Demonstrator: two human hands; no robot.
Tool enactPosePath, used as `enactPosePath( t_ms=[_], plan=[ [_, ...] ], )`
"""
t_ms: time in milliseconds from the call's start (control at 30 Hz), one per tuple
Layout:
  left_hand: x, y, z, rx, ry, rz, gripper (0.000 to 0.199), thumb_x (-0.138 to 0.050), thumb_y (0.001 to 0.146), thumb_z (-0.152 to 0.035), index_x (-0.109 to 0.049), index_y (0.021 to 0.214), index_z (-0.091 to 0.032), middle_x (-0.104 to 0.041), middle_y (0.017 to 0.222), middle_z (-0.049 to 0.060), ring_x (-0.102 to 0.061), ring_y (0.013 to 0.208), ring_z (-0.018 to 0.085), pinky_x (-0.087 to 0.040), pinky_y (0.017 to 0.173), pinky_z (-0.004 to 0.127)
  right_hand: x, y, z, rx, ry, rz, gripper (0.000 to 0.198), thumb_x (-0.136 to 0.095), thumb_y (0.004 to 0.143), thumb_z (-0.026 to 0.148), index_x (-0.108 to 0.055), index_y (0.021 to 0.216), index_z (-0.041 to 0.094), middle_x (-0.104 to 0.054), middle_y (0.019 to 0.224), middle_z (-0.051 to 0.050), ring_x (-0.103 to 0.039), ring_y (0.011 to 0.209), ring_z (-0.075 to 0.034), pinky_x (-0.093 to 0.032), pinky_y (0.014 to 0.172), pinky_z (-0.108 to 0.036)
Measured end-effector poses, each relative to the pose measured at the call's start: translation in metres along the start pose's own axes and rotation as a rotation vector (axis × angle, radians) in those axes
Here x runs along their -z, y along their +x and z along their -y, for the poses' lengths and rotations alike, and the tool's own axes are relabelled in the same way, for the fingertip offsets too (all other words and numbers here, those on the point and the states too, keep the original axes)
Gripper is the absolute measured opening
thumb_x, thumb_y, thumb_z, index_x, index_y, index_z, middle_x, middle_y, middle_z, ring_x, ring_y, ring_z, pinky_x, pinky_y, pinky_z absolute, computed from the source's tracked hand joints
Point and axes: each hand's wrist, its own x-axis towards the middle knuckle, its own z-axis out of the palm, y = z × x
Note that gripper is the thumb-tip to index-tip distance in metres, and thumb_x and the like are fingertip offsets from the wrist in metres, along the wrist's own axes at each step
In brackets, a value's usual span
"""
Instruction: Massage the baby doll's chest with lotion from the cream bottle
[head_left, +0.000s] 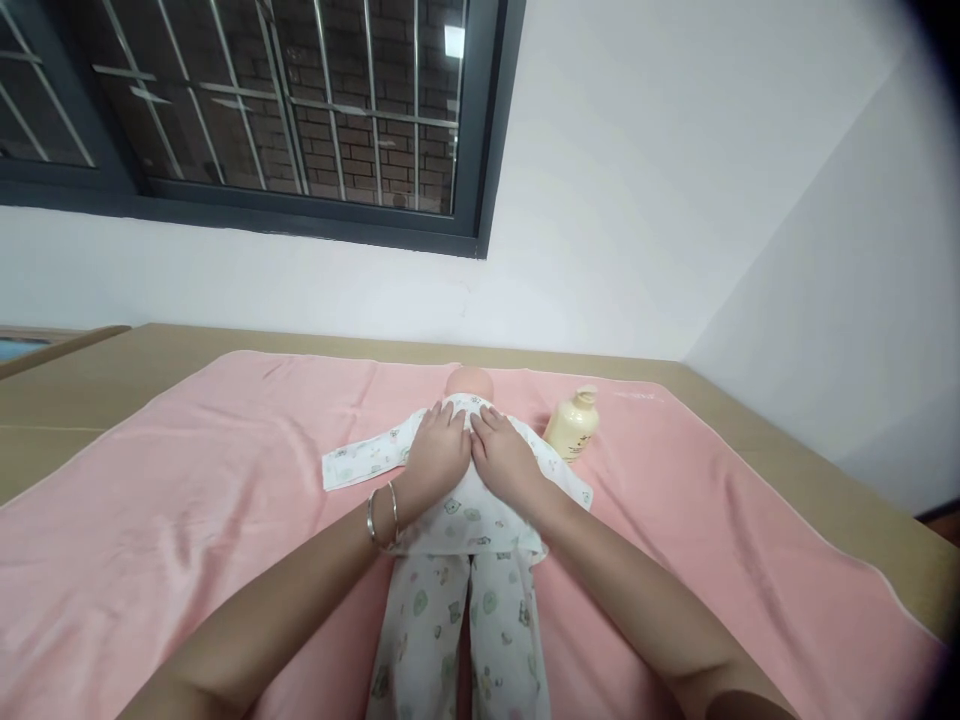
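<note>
A baby doll lies stretched out on a pink blanket (255, 480), its smooth bald head (470, 382) pointing away from me. It wears a white printed long-sleeved top (472, 515) and matching trousers (424, 620). My left hand (439, 448) rests flat on the upper part of the top, fingers extended; two thin bangles (382, 515) circle that wrist. Beside it, my right hand (504, 455) also lies flat on the top, with the thumbs close together. Neither hand grips anything. The cloth directly under both palms is hidden.
A pale yellow pump bottle (571, 428) stands on the blanket to the right of the doll's shoulder. Under the blanket is a tan surface (757, 420), bordered by a white wall (600, 220). A dark-framed window (315, 215) with metal bars is at the upper left.
</note>
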Motion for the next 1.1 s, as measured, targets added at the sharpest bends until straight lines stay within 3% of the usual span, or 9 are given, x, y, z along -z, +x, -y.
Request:
enactPosePath(
  t_ms=[133,267,400,600,767,967,1100],
  plan=[
    [0.022,-0.008,-0.012,-0.119,-0.041,0.088,0.037,-0.040,0.084,-0.009,-0.062,0.115,-0.007,-0.065,0.117,0.019,-0.054,0.122,0.031,-0.036,0.110,0.049,0.019,-0.016,0.019,0.034,0.066,0.056,0.047,-0.038,0.093,0.018,-0.052,0.138,0.008,-0.054,0.140,-0.015,-0.043,0.136,-0.025,-0.032,0.114,-0.037],
    [0.036,0.000,-0.007,-0.087,-0.262,0.086,0.032,-0.037,0.089,-0.013,-0.066,0.101,-0.015,-0.069,0.109,0.012,-0.061,0.110,0.024,-0.044,0.105,0.042,0.028,-0.014,0.019,0.041,0.168,0.024,0.044,-0.035,0.095,0.017,-0.056,0.133,0.013,-0.059,0.136,-0.010,-0.049,0.131,-0.019,-0.033,0.112,-0.032],
    [0.022,0.012,0.016,-0.058,-0.403,0.065,0.037,-0.034,0.096,-0.025,-0.063,0.118,-0.020,-0.062,0.130,0.008,-0.054,0.124,0.021,-0.040,0.110,0.040,0.014,0.003,-0.003,0.003,0.140,0.002,0.045,-0.035,0.099,0.029,-0.051,0.137,0.013,-0.050,0.145,-0.012,-0.040,0.138,-0.021,-0.027,0.115,-0.036],
    [-0.007,0.015,0.039,0.095,-0.281,0.098,0.051,-0.034,0.097,-0.041,-0.051,0.136,-0.012,-0.050,0.145,0.015,-0.042,0.137,0.026,-0.032,0.115,0.045,-0.007,0.015,-0.026,-0.111,-0.029,0.031,0.055,-0.024,0.102,0.043,-0.041,0.145,0.013,-0.044,0.149,-0.016,-0.036,0.140,-0.028,-0.021,0.115,-0.049],
    [0.005,0.008,0.020,0.151,-0.135,0.120,0.051,-0.035,0.095,-0.035,-0.049,0.134,-0.005,-0.049,0.143,0.022,-0.043,0.136,0.031,-0.033,0.112,0.049,0.000,0.007,-0.012,-0.122,-0.087,0.077,0.056,-0.025,0.101,0.039,-0.039,0.145,0.007,-0.041,0.150,-0.020,-0.034,0.141,-0.031,-0.021,0.114,-0.050],
    [0.037,0.000,-0.015,0.043,-0.277,0.079,0.036,-0.034,0.089,-0.015,-0.068,0.100,-0.021,-0.071,0.111,0.007,-0.063,0.108,0.022,-0.047,0.099,0.037,0.026,-0.014,0.017,0.062,-0.045,0.124,0.050,-0.033,0.096,0.024,-0.045,0.142,0.007,-0.051,0.143,-0.017,-0.042,0.137,-0.026,-0.029,0.113,-0.037],
    [0.029,0.006,-0.009,0.094,-0.284,0.019,0.036,-0.034,0.093,-0.020,-0.066,0.109,-0.017,-0.068,0.117,0.010,-0.061,0.111,0.023,-0.046,0.102,0.039,0.030,-0.008,0.012,0.018,0.049,0.090,0.043,-0.029,0.099,0.026,-0.058,0.128,0.015,-0.060,0.133,-0.012,-0.051,0.128,-0.022,-0.036,0.107,-0.034]
  ],
)
